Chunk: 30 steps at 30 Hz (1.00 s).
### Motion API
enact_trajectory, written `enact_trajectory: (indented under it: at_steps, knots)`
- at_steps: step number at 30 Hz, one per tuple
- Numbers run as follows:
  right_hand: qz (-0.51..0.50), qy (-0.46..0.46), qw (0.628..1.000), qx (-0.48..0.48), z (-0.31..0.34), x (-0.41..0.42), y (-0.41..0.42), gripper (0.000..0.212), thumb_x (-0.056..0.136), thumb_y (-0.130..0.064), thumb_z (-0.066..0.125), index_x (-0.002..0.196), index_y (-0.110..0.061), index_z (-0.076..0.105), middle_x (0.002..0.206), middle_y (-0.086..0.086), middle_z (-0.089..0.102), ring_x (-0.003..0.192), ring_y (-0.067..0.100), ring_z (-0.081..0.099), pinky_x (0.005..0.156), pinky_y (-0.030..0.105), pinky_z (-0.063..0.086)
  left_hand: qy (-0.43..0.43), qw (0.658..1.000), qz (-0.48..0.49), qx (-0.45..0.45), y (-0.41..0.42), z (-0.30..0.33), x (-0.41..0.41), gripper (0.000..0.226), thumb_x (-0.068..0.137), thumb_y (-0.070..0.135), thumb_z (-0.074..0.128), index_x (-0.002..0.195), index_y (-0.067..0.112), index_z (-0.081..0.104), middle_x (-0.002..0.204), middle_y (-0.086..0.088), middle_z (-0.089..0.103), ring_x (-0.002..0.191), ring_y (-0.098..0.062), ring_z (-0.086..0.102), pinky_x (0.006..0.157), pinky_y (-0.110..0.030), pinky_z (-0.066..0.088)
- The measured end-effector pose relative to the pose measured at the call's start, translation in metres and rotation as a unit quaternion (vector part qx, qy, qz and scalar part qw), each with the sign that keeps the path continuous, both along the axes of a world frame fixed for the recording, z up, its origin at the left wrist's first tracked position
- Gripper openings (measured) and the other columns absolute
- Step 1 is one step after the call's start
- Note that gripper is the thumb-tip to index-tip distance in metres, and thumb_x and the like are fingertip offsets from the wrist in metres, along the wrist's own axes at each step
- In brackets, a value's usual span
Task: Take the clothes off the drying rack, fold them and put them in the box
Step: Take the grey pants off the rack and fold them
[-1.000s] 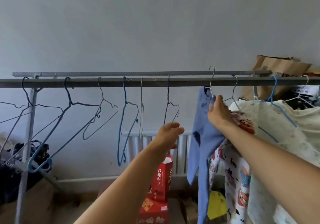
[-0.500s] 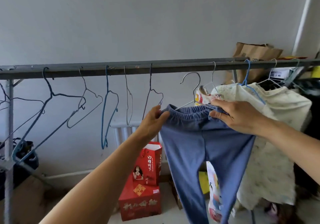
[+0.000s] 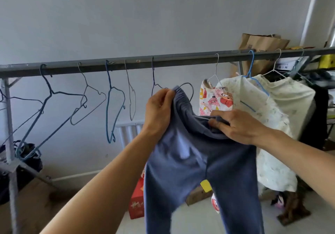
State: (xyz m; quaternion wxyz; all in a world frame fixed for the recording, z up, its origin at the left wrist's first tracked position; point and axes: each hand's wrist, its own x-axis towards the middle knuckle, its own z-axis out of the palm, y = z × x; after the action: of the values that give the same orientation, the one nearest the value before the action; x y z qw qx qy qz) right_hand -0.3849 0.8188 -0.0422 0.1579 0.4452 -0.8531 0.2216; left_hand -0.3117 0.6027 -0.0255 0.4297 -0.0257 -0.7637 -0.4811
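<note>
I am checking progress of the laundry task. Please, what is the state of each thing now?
blue trousers: off the rail, held up
left hand: grips waistband
right hand: grips waistband and a hanger wire
cartoon garment: hanging on hanger
pale shirt: hanging
bare hangers: on rail

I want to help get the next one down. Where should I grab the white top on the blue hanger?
Hold the white top at its shoulders, just under the blue hanger, reaching from the front. It hangs spread out facing you, so both shoulders show. Lifting the hook up off the rack bar probably frees it.
</note>
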Motion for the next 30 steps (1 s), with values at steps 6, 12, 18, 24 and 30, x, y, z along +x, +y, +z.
enact_trajectory:
  at_steps: [6,12,18,24,30]
  knots:
    - [-0.014,-0.036,0.985,-0.166,-0.014,0.008,-0.014,0.034,0.089,-0.037,0.038,0.057,-0.026,0.038,0.051,-0.008,0.045,0.051,0.012,0.04,0.055,0.037,0.035,-0.129,0.986,-0.083,-0.071,-0.004,-0.028,0.028,0.045,0.1,0.041,0.047,0.067,0.01,0.047,0.059,0.01,0.046,0.056,-0.005,0.038,0.054,-0.025,0.037]
    - [-0.066,-0.092,0.984,-0.138,-0.021,0.013,-0.028,0.023,0.082,-0.027,0.044,0.061,-0.019,0.045,0.058,-0.003,0.051,0.063,0.02,0.051,0.06,0.038,0.04,-0.162,0.986,-0.032,-0.017,-0.022,-0.034,0.054,0.048,0.101,0.031,0.05,0.055,0.02,0.043,0.039,0.018,0.044,0.038,0.005,0.037,0.043,-0.01,0.032]
    - [-0.174,-0.132,0.975,-0.029,-0.037,-0.004,-0.024,0.029,0.086,-0.009,0.05,0.061,-0.018,0.041,0.065,0.003,0.05,0.063,0.025,0.05,0.054,0.03,0.033,-0.161,0.986,0.035,0.011,-0.052,-0.053,0.073,0.042,0.099,0.026,0.055,0.059,0.018,0.053,0.045,0.017,0.053,0.045,0.007,0.044,0.048,-0.01,0.038]
    - [-0.069,-0.359,0.931,-0.009,-0.048,0.003,-0.032,0.018,0.087,0.005,0.053,0.077,-0.01,0.057,0.063,0.007,0.053,0.051,0.015,0.047,0.044,0.024,0.037,-0.171,0.975,0.136,0.027,-0.06,-0.084,0.081,0.037,0.099,0.03,0.055,0.065,0.017,0.054,0.055,0.011,0.059,0.054,-0.006,0.052,0.056,-0.03,0.044]
    - [-0.026,-0.415,0.909,0.001,-0.056,0.015,-0.028,0.023,0.084,0.01,0.053,0.08,-0.012,0.057,0.067,0.005,0.058,0.044,0.003,0.054,0.045,0.018,0.042,-0.197,0.923,0.328,-0.038,-0.07,-0.096,0.091,0.035,0.101,0.042,0.045,0.079,0.016,0.055,0.075,-0.005,0.059,0.074,-0.032,0.055,0.065,-0.036,0.036]
